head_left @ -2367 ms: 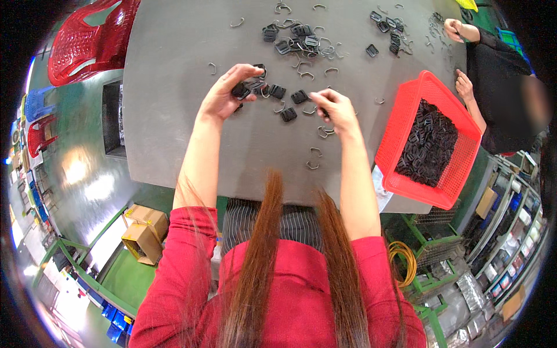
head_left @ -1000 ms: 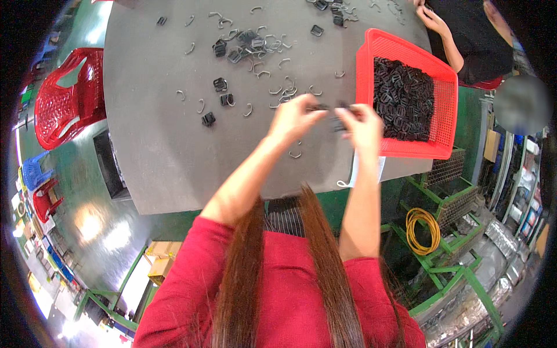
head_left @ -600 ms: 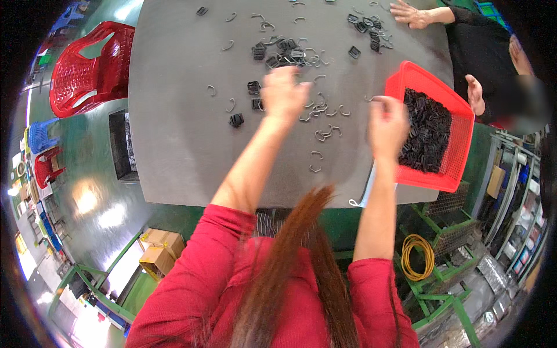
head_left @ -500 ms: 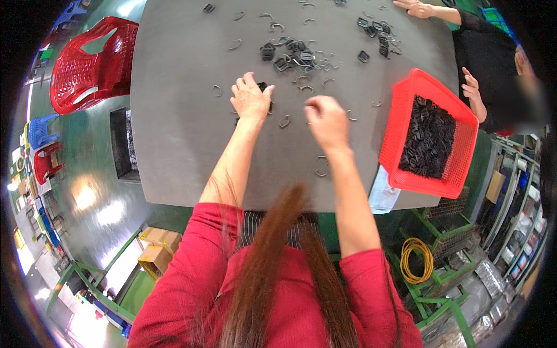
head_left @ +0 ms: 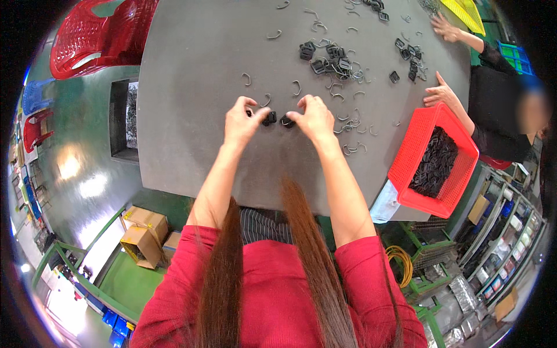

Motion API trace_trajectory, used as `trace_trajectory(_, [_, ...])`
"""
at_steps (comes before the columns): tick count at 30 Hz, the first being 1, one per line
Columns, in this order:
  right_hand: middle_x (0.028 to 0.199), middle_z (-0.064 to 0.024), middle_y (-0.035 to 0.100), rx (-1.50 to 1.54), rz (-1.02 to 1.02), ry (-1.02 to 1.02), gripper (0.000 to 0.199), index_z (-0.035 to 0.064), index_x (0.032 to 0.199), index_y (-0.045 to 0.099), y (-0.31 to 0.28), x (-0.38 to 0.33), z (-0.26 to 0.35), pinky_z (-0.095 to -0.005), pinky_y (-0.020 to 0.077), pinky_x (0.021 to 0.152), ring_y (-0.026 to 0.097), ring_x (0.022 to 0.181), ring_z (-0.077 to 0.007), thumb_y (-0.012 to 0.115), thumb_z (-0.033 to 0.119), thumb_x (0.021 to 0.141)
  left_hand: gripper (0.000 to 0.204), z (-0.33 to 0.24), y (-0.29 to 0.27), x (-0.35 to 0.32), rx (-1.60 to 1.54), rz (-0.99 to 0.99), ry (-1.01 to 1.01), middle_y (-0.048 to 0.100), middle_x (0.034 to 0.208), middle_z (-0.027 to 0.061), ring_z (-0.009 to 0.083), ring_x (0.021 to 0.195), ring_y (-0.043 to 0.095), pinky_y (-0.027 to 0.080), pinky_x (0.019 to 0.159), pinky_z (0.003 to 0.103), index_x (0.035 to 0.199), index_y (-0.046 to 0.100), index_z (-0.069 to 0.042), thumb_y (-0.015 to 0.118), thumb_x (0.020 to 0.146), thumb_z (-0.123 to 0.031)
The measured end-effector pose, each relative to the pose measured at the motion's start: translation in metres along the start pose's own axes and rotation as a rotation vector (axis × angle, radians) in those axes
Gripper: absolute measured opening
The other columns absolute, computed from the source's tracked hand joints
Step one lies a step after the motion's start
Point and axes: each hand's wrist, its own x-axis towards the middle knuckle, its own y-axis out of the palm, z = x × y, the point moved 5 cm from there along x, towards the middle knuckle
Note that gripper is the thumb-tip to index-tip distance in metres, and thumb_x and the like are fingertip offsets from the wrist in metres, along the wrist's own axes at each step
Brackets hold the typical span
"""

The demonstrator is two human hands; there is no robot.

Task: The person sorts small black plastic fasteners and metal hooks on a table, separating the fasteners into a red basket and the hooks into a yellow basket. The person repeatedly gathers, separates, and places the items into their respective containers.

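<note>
My left hand is low over the grey table, its fingers curled and its thumb against a small black plastic buckle. Another dark piece shows between its fingers. Just to the right, my right hand pinches a second black buckle between thumb and fingers. The two buckles are close together with a narrow gap between them. Bent metal hooks lie just beyond my hands. Farther off is a loose pile of black buckles mixed with more hooks.
A red plastic basket full of black buckles stands at the table's right edge, on a light blue cloth. Across the right side, a co-worker's hand rests near another small buckle pile. A red chair stands at the left.
My hands have come closer together, the right one settling onto a buckle. The view has shifted, so the table's things appear farther right. The co-worker's near hand has reached onto the table.
</note>
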Motion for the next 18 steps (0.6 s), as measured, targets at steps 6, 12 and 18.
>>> trace_trajectory(6, [0.1, -0.0108, 0.06, -0.171, 0.038, 0.03, 0.036, 0.0089, 0.097, 0.059, 0.034, -0.015, 0.001, -0.0407, 0.0475, 0.082, 0.06, 0.096, -0.0287, 0.075, 0.027, 0.07, 0.035, -0.017, 0.026, -0.014, 0.253, 0.001, 0.202, 0.057, 0.087, 0.0068, 0.024, 0.077, 0.06, 0.048, 0.069, 0.035, 0.094, 0.054, -0.008, 0.075, 0.071, -0.024])
trace_trajectory(12, [0.081, -0.0081, 0.066, 0.529, 0.171, 0.217, 0.042, 0.0031, 0.105, 0.059, -0.011, -0.027, -0.027, -0.0297, 0.0495, 0.061, 0.062, 0.062, -0.0145, 0.076, 0.015, 0.068, 0.026, -0.011, 0.028, -0.015, 0.012, 0.25, 0.175, 0.063, 0.087, 0.0078, 0.0195, 0.084, 0.063, 0.05, 0.069, 0.032, 0.098, 0.058, -0.009, 0.07, 0.076, -0.014])
trace_trajectory(18, [0.075, 0.0053, 0.06, 1.216, 0.209, 0.27, 0.014, 0.0128, 0.086, 0.064, -0.051, 0.002, -0.06, -0.0214, 0.0419, 0.054, 0.057, 0.068, -0.0056, 0.066, 0.026, 0.084, 0.014, -0.029, 0.005, 0.029, -1.105, 0.584, -0.272, 0.06, 0.082, -0.0002, 0.0126, 0.084, 0.063, 0.052, 0.057, 0.02, 0.092, 0.058, -0.012, 0.061, 0.088, -0.026])
